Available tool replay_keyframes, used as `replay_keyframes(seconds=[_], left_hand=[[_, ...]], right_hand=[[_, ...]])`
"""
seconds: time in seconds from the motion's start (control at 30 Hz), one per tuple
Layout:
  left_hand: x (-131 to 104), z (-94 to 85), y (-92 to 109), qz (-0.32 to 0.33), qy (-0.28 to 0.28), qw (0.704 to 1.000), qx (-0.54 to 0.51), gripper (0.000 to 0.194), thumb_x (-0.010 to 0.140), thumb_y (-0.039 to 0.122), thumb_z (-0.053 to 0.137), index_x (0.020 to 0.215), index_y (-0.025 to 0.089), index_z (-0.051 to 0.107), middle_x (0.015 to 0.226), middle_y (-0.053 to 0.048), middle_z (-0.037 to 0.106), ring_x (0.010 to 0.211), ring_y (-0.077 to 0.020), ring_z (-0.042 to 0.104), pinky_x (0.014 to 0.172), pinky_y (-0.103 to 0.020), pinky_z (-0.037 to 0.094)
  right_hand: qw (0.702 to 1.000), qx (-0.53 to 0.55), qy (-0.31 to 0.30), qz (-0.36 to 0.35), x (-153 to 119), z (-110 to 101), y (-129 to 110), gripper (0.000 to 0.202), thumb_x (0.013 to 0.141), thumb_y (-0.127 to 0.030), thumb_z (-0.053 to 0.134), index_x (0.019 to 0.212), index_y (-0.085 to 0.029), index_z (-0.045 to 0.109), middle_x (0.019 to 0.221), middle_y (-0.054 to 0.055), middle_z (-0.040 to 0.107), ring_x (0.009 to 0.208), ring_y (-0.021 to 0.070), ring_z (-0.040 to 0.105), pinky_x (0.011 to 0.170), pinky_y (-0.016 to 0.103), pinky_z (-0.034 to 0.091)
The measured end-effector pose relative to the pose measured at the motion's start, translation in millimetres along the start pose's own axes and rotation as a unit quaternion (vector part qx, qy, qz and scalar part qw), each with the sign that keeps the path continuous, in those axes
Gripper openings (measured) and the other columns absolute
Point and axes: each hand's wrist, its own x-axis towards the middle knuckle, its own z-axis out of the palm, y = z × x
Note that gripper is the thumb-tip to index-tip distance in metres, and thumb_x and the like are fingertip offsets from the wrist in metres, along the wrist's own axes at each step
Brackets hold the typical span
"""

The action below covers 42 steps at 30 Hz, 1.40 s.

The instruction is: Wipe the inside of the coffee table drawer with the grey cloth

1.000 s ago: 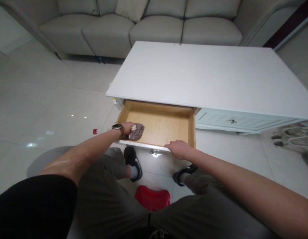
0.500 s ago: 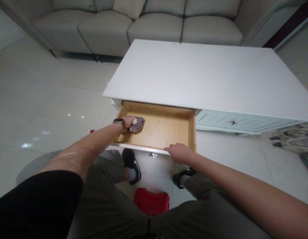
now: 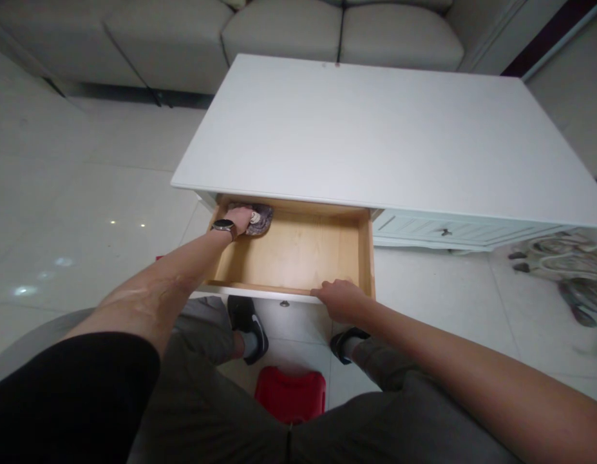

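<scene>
A wooden drawer (image 3: 298, 248) is pulled out from the white coffee table (image 3: 366, 135). Inside it, at the back left corner, my left hand (image 3: 240, 219) presses a bunched purple-grey patterned cloth (image 3: 263, 220) against the drawer's bottom, its fingers closed on the fabric. My right hand (image 3: 341, 299) grips the top edge of the drawer front near its right end, thumb and fingers wrapped over it. A small dark knob (image 3: 284, 303) sits on the drawer front, left of that hand.
Behind the table stands a grey sofa (image 3: 283, 35). A second drawer front (image 3: 433, 230), closed, is to the right. Between my feet on the tiled floor lies a red plastic object (image 3: 291, 393). Patterned fabric (image 3: 559, 254) and a metallic item are at the far right.
My left hand has moved the cloth from the left front part of the drawer to the back left corner. My right hand keeps its hold. The view has tilted down slightly.
</scene>
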Motion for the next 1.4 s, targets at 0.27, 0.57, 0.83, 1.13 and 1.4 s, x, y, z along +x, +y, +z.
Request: replay_keyframes(seconds=[0.27, 0.57, 0.83, 1.13, 1.4], left_hand=[[-8.9, -7.0, 6.3, 0.016, -0.024, 0.999, 0.025, 0.023, 0.087, 0.018, 0.054, 0.1, 0.014, 0.072, 0.109, -0.014, 0.074, 0.099, -0.0223, 0.068, 0.087, -0.026, 0.049], [-1.2, -10.6, 54.2, 0.06, -0.026, 0.998, 0.011, 0.024, 0.089, 0.015, 0.054, 0.103, 0.014, 0.073, 0.112, -0.016, 0.073, 0.107, -0.0238, 0.068, 0.093, -0.027, 0.048], [21.0, -13.2, 154.5, 0.149, -0.016, 0.989, 0.003, 0.025, 0.093, 0.015, 0.052, 0.105, 0.013, 0.073, 0.117, -0.017, 0.069, 0.11, -0.0245, 0.065, 0.094, -0.03, 0.047], [44.7, -5.0, 294.3, 0.236, 0.042, 0.971, -0.016, 0.036, 0.098, 0.007, 0.039, 0.121, 0.01, 0.066, 0.121, -0.017, 0.066, 0.118, -0.0231, 0.058, 0.097, -0.034, 0.048], [43.2, -15.5, 300.0, 0.223, 0.008, 0.974, -0.044, 0.024, 0.091, 0.01, 0.054, 0.103, 0.009, 0.075, 0.105, -0.021, 0.072, 0.107, -0.0287, 0.068, 0.088, -0.035, 0.052]], right_hand=[[1.0, -0.001, -0.006, -0.009, -0.6, -0.2, -2.4, 0.04, 0.087, -0.011, 0.052, 0.123, -0.021, 0.064, 0.107, 0.015, 0.07, 0.096, 0.0266, 0.07, 0.075, 0.035, 0.052], [1.0, 0.005, -0.008, -0.01, -1.3, -3.5, -3.4, 0.039, 0.085, -0.012, 0.054, 0.122, -0.021, 0.066, 0.108, 0.015, 0.071, 0.097, 0.0264, 0.07, 0.079, 0.036, 0.054], [1.0, 0.008, -0.006, -0.016, 0.6, -3.3, -3.4, 0.038, 0.084, -0.015, 0.058, 0.121, -0.022, 0.066, 0.108, 0.015, 0.071, 0.098, 0.0277, 0.07, 0.079, 0.038, 0.056], [1.0, 0.009, 0.0, -0.016, 2.5, -1.2, -3.5, 0.036, 0.085, -0.017, 0.059, 0.12, -0.021, 0.067, 0.103, 0.015, 0.071, 0.092, 0.0281, 0.071, 0.074, 0.037, 0.057], [1.0, 0.023, 0.001, -0.013, -2.5, -5.9, -5.4, 0.041, 0.092, -0.017, 0.051, 0.13, -0.025, 0.063, 0.106, 0.015, 0.071, 0.094, 0.0269, 0.071, 0.075, 0.036, 0.056]])
